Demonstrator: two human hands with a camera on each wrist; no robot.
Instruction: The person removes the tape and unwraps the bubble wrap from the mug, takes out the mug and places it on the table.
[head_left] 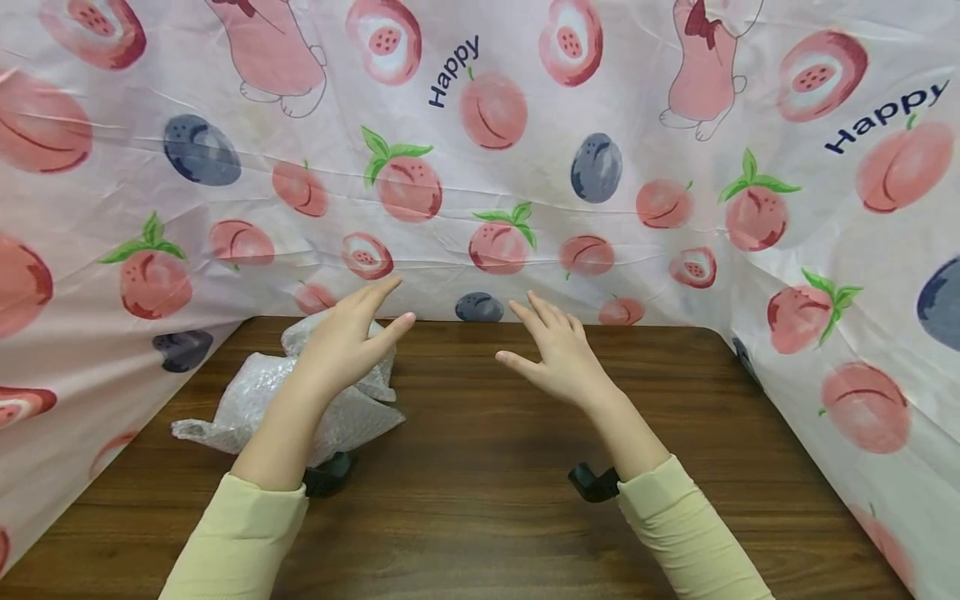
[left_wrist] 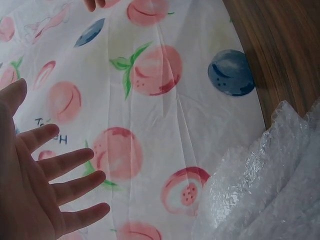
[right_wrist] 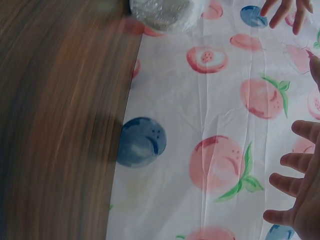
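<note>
Left hand: raised in the air, its fingers spread wide and nearly straight, with nothing in their hold.
Right hand: also raised, thumb apart, fingers loosely fanned and holding nothing.
Bubble wrap: lay crumpled at the left of the worktop, beneath the left hand and forearm, which partly hid it; whether it enclosed anything could not be told.
Handling: probably light, soft and springy, slick outside; hard squeezing might have popped its bubbles.
Hold: the narrow end on the left looked easiest to pinch, while cupping the bulk from both sides seemed steadier.
Surface: dark, wood-grained and smooth-looking.
Room: a creased white cloth with peaches, blue fruit and "Happy" lettering hung around the back and both sides.
</note>
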